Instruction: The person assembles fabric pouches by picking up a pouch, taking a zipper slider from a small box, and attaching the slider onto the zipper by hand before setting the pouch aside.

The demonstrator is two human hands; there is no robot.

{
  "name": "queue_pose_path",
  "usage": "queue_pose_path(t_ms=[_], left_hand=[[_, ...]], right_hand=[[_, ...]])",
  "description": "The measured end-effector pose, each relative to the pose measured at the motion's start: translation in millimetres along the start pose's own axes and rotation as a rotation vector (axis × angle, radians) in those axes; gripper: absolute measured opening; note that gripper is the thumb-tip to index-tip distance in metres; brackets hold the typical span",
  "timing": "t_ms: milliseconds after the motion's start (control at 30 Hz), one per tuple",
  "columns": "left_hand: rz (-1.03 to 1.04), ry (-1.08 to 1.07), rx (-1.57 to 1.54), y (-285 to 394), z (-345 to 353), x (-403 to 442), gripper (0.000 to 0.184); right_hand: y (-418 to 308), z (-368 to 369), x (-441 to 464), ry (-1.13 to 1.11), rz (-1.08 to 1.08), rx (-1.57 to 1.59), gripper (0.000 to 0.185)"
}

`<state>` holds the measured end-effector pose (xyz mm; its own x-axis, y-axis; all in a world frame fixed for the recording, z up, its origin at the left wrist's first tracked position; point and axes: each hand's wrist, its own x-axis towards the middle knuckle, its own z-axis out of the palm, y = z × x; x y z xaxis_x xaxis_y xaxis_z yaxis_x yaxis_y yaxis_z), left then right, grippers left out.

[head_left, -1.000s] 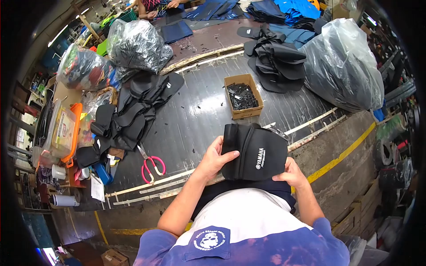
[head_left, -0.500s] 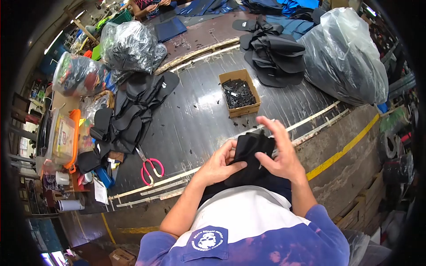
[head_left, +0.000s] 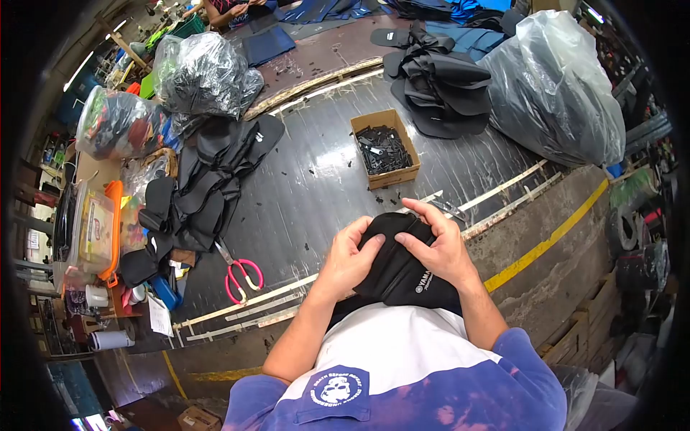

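Observation:
In front of my body I hold a black fabric piece (head_left: pixel 392 269) with white lettering that starts "YAMA" at its lower right. My left hand (head_left: pixel 347 260) is closed on its left edge, thumb lying on top. On the other side my right hand (head_left: pixel 440 251) grips the upper right edge, its thumb pressing on the cloth near the left thumb. The fingers under the cloth are hidden. Just beyond my hands stands an open cardboard box (head_left: pixel 394 175) of small black parts, perhaps zipper sliders.
Pink-handled scissors (head_left: pixel 244 279) lie to the left. Black fabric pieces are piled at left (head_left: pixel 205 190) and at back right (head_left: pixel 442 93). A large plastic bag (head_left: pixel 557 93) stands at right, and another bag (head_left: pixel 205 75) at back left. Across the table a person's hands (head_left: pixel 241 8) show.
The black piece has been spread flatter and turned, so its white lettering now shows. My right hand has come down onto it from a raised, spread pose.

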<state>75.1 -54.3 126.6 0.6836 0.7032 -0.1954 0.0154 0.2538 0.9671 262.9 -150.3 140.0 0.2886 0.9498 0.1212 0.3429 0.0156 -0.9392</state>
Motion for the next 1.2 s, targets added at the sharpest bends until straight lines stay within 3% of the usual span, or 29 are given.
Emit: queue_pose_path(t_ms=[100,233,300,400,467,500,600,633,700,800,967,1067,1133,1200], left_hand=[[0.029,0.016,0.015,-17,-8,11,0.013],[0.07,0.057,0.17,-29,-13,12,0.012],[0.084,0.076,0.243,-32,-12,11,0.012],[0.008,0.12,-0.167,-38,-7,10,0.01],[0.032,0.148,-0.194,-39,-5,10,0.01],[0.055,0.177,-0.222,-39,-5,11,0.01],[0.122,0.164,-0.292,-30,-2,6,0.009],[0.167,0.122,-0.335,-20,1,3,0.008],[0.211,0.08,-0.376,-15,1,1,0.008],[0.259,0.098,0.074,-14,-2,1,0.017],[0.308,0.099,0.13,-23,-5,4,0.024],[0.106,0.086,-0.549,-15,6,0,0.025],[0.116,0.067,-0.555,-23,2,2,0.022],[0.134,0.037,-0.565,-25,-3,2,0.018]], right_hand=[[1,-1,3,0.034,-0.012,0.085,0.048],[-7,-7,4,-0.028,0.169,-0.175,0.041],[-6,-4,5,-0.037,0.009,-0.237,0.035],[-2,-2,9,-0.034,-0.185,-0.286,0.033],[-2,-4,13,-0.009,-0.405,-0.331,0.032],[-4,-5,12,-0.009,-0.407,-0.331,0.032],[-15,-8,3,-0.215,0.066,-0.014,0.03],[-16,-9,4,-0.215,0.065,-0.014,0.03],[-18,-11,6,-0.134,-0.114,-0.241,0.032],[-27,-12,6,-0.043,-0.27,-0.431,0.034],[-41,9,2,0.199,-0.489,-0.645,0.044],[-20,17,-1,0.208,-0.496,-0.574,0.048],[6,19,-1,0.088,-0.411,-0.373,0.05],[11,15,2,0.071,-0.394,-0.391,0.05]])
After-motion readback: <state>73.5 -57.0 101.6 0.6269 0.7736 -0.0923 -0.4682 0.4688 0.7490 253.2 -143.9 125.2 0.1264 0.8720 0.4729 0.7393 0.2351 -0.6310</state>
